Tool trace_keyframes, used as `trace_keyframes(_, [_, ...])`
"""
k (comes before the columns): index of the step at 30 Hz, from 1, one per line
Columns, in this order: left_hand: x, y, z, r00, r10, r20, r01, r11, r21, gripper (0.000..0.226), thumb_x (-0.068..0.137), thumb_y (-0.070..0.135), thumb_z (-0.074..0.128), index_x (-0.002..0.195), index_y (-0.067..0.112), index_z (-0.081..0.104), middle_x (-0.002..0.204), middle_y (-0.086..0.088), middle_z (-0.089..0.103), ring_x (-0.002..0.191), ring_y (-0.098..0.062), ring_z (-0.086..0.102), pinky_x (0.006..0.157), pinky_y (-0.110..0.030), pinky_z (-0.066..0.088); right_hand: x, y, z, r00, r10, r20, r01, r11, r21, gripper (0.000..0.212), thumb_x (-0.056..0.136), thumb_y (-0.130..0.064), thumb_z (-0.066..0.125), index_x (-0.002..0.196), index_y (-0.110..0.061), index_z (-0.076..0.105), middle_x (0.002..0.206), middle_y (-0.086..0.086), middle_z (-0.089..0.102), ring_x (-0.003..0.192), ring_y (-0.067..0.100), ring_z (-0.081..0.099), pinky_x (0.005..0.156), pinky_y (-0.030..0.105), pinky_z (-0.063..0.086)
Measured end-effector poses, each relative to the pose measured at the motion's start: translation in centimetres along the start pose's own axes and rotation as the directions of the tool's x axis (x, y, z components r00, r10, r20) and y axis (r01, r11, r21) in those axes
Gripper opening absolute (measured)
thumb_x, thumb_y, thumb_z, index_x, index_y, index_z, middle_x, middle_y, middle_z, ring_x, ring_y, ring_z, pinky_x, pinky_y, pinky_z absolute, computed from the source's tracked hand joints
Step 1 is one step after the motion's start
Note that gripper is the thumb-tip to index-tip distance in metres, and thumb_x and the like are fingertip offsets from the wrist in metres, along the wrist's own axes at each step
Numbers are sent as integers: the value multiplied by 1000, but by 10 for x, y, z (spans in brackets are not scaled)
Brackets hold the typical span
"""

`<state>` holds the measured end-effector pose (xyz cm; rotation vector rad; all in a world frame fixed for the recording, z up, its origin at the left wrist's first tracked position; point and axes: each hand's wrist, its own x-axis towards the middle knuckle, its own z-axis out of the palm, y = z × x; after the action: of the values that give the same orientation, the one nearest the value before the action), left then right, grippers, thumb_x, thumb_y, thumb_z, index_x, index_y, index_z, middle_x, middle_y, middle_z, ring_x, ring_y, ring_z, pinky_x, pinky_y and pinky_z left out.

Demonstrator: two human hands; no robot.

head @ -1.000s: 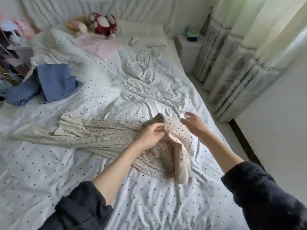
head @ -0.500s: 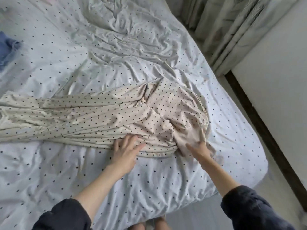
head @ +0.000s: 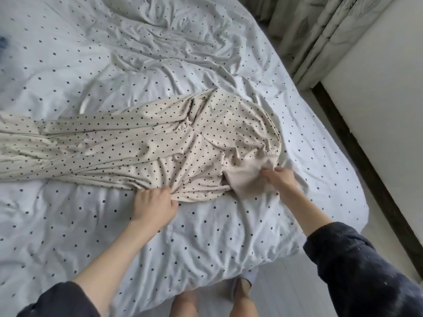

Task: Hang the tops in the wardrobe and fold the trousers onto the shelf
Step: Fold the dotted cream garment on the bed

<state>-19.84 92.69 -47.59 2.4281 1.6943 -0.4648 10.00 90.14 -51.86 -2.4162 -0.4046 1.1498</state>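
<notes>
I'm folding the trousers point(head: 142, 143) on the bed point(head: 206, 236): left hand point(head: 154, 205) pinches their near edge, right hand point(head: 278, 179) grips the waistband. The legs trail leftward; next, I'd fold them over.

one cream dotted garment point(head: 146, 147) spread on the bed, long and creased. one white dotted bed sheet point(head: 206, 236) under it. two bare hands: left hand point(head: 154, 205) and right hand point(head: 280, 179), both at the garment's near edge. two dark sleeves, one per arm: left sleeve point(head: 59, 302), right sleeve point(head: 366, 268). two bare legs point(head: 243, 303) at the bottom edge, below the sheet's overhang. one curtain point(head: 320, 28) top right, number of panels unclear. one blue item point(head: 2, 45) cut off at the left edge, can't tell what kind. one dark skirting strip point(head: 370, 170) along the wall.
</notes>
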Motion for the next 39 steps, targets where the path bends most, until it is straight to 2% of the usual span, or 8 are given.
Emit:
trace_keyframes(4, [-8, 8, 2, 991, -127, 37, 122, 985, 125, 36, 86, 23, 47, 119, 12, 54, 109, -8, 66, 100, -25, 62, 85, -33, 38, 2, -12, -47, 972, -192, -136, 194, 981, -3, 6, 86, -16, 53, 87, -10, 54, 84, 10, 55, 85, 27, 51, 67, 32, 42])
trace_keyframes(9, [-21, 71, 29, 980, -24, -199, 38, 997, 66, 52, 46, -5, 75, 95, 8, 64, 87, -14, 57, 78, -32, 57, 75, -44, 42, 21, -21, -117, 931, -272, -244, 279, 960, -9, 17, 88, -22, 55, 102, -14, 58, 96, 5, 56, 88, 23, 52, 76, 33, 44])
trace_keyframes(15, [-3, 180, 44, 912, 257, -321, -294, 953, -74, 65, 50, -5, 75, 105, 16, 48, 99, -8, 59, 91, -27, 57, 78, -37, 37, 61, -22, -129, 919, -389, -70, 395, 901, 179, 24, 92, -18, 53, 111, -5, 61, 94, 8, 60, 74, 14, 52, 51, 14, 41])
trace_keyframes(22, [36, 218, 46, 965, 205, -165, -227, 966, -123, 65, 46, 1, 83, 105, 22, 66, 116, -9, 62, 110, -28, 59, 83, -43, 50, 93, 14, -113, 922, -327, 209, 319, 945, 70, 30, 89, 4, 41, 105, -11, 61, 83, 1, 61, 65, 18, 54, 52, 18, 40])
trace_keyframes(25, [52, 221, 41, 977, 154, -151, -171, 980, -105, 43, 49, 9, 86, 86, 23, 68, 99, -4, 63, 92, -24, 60, 75, -40, 47, 99, 9, -108, 863, -390, 320, 422, 906, -32, 17, 86, -1, 55, 85, -17, 58, 77, 0, 53, 70, 19, 49, 58, 22, 38])
trace_keyframes(30, [55, 213, 46, 940, 259, -220, -289, 950, -116, 28, 59, 6, 83, 74, 18, 62, 89, -1, 62, 82, -22, 58, 73, -34, 31, 104, 0, -103, 867, -360, 344, 358, 931, 69, 37, 85, -3, 63, 110, -26, 48, 75, -3, 46, 64, 13, 45, 53, 20, 38])
trace_keyframes(34, [45, 198, 36, 904, 368, -215, -413, 882, -227, 28, 61, 22, 84, 69, 18, 58, 72, 5, 58, 68, -16, 58, 71, -26, 28, 104, -9, -101, 819, -428, 382, 521, 833, -187, 24, 86, -1, 53, 71, -19, 47, 67, -4, 42, 58, 11, 37, 53, 24, 29])
trace_keyframes(39, [30, 190, 19, 898, 378, -226, -439, 813, -382, 29, 72, 14, 77, 77, 18, 49, 57, 9, 55, 47, -10, 51, 63, -20, 40, 97, -17, -120, 857, -289, 427, 285, 956, 74, 5, 87, -4, 58, 83, -8, 55, 77, 3, 54, 66, 13, 48, 60, 24, 31])
